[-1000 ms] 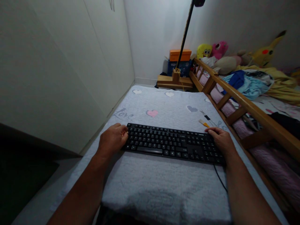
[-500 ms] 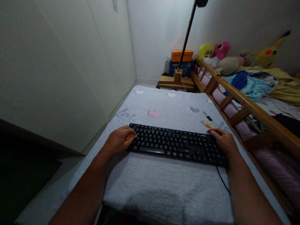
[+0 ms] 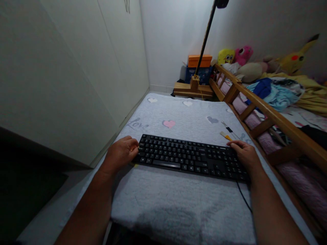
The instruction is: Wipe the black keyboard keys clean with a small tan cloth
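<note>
A black computer keyboard (image 3: 176, 154) lies on the cloth-covered table, slightly angled, its cable (image 3: 244, 196) running off from the near right side. My right hand (image 3: 244, 154) grips the keyboard's right end, thumb and fingers closed over the edge. At the left end, my left hand (image 3: 123, 152) is closed, fingers curled, just beside the keyboard's edge. What it holds, if anything, is hidden; a small yellowish spot shows below its fingers. Beyond the right hand lie a brush with a yellow handle (image 3: 226, 136) and tweezers (image 3: 229, 129).
A pale cloth (image 3: 173, 197) with heart prints covers the table. A wooden bed rail (image 3: 270, 112) runs along the right, with clothes and plush toys behind it. White cabinet doors (image 3: 89, 68) stand at the left. A lamp-like pole on a wooden base (image 3: 194, 88) is at the back.
My left hand has moved left, off the keyboard's left keys to beside its edge, uncovering that end. My right hand stays on the right end.
</note>
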The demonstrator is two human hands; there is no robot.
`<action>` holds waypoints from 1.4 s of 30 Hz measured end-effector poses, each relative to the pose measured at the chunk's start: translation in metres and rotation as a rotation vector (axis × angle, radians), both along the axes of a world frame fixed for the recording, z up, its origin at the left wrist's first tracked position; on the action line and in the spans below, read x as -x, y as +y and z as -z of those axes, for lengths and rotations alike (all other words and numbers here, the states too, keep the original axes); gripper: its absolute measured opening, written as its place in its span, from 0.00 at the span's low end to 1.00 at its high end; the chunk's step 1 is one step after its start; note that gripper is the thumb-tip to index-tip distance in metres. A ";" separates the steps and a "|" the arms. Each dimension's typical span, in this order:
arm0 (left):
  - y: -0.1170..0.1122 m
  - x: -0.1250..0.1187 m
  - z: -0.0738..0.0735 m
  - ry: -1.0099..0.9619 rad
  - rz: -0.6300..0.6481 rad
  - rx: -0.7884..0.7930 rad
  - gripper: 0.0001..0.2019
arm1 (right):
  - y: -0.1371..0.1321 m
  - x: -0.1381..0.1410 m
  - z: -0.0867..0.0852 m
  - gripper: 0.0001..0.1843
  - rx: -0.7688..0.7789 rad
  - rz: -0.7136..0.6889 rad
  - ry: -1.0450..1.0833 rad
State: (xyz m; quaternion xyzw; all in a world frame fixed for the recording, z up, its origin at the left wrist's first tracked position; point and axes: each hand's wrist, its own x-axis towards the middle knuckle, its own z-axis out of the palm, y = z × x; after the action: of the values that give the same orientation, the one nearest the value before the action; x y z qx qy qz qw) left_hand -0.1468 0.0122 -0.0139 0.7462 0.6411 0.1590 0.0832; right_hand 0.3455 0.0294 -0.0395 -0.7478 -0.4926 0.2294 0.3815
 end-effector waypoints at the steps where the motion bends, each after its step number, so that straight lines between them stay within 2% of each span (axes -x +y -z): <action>1: 0.000 0.001 0.001 0.012 -0.010 -0.003 0.11 | 0.000 0.000 -0.001 0.19 -0.013 0.000 -0.013; 4: 0.000 0.004 0.002 0.032 -0.042 -0.012 0.11 | 0.000 0.002 -0.002 0.19 -0.030 0.014 -0.046; 7: 0.000 0.004 0.003 -0.043 -0.034 -0.057 0.10 | 0.000 0.002 -0.002 0.20 -0.020 0.018 -0.050; 12: -0.003 -0.011 0.003 -0.290 0.159 -0.144 0.10 | 0.000 0.002 -0.002 0.19 -0.009 0.028 -0.047; 15: -0.006 -0.024 0.004 -0.306 0.255 -0.138 0.09 | 0.000 0.002 -0.002 0.19 -0.002 0.026 -0.051; 18: -0.008 -0.031 0.006 -0.249 0.287 -0.130 0.08 | 0.000 0.001 -0.002 0.19 -0.014 0.015 -0.051; 21: -0.008 -0.031 0.006 -0.174 0.259 -0.113 0.08 | 0.000 0.000 0.000 0.18 -0.036 0.006 -0.050; 27: -0.007 -0.025 0.002 -0.024 0.112 -0.090 0.08 | 0.000 0.000 0.000 0.17 -0.035 0.008 -0.037; 36: -0.005 -0.017 0.006 0.038 -0.011 -0.139 0.08 | 0.000 0.000 -0.001 0.19 -0.022 0.007 -0.047; 38: -0.006 -0.020 0.005 -0.020 0.028 -0.167 0.08 | 0.000 0.000 -0.001 0.19 -0.021 0.002 -0.044; 42: -0.010 -0.037 0.006 -0.153 0.250 -0.200 0.10 | 0.001 -0.001 -0.001 0.18 -0.011 0.004 -0.056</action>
State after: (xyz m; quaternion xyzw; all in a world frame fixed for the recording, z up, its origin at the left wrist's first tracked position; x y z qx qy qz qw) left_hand -0.1097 0.0024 -0.0201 0.8103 0.5161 0.2668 0.0763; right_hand 0.3461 0.0304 -0.0388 -0.7528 -0.5030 0.2049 0.3719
